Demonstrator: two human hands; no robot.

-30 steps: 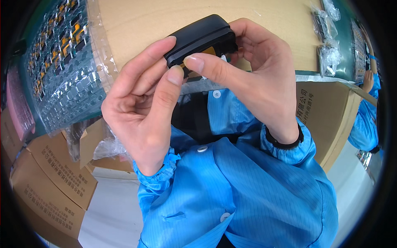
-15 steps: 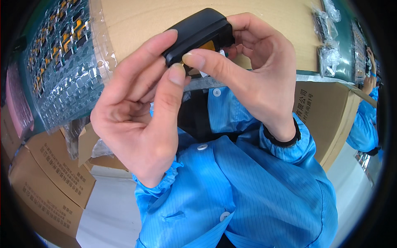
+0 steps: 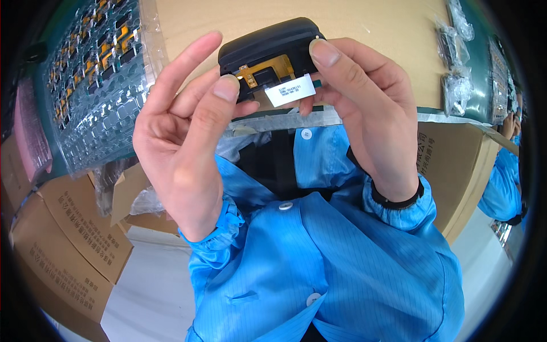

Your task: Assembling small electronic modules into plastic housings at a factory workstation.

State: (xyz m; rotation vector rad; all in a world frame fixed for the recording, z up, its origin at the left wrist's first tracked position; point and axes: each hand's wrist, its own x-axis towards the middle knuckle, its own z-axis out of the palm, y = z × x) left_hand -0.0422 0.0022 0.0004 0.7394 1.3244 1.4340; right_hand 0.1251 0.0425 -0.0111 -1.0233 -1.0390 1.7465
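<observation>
Between my two hands I hold up a black rounded plastic housing (image 3: 270, 39), its open underside tilted toward me. Inside it shows an orange flex circuit (image 3: 282, 64) with a small dark part. A white label (image 3: 292, 91) with print on it hangs from the lower edge. My left hand (image 3: 185, 131) grips the left end, thumb on the near face and index finger raised away from it. My right hand (image 3: 370, 102) pinches the right end, thumb on the corner; its other fingers are partly hidden behind the housing.
A clear blister tray (image 3: 99, 85) with several orange-and-black circuit parts lies at left, near pink packaging (image 3: 31, 128). Clear-bagged parts (image 3: 456, 57) line the tan board (image 3: 387, 17) at right. Cardboard boxes (image 3: 68, 251) stand below the bench; a co-worker's blue sleeve (image 3: 501, 188) shows far right.
The housing has turned so its underside, orange flex circuit and white label now face me. My left index finger has lifted off, and my right thumb has moved to the right corner.
</observation>
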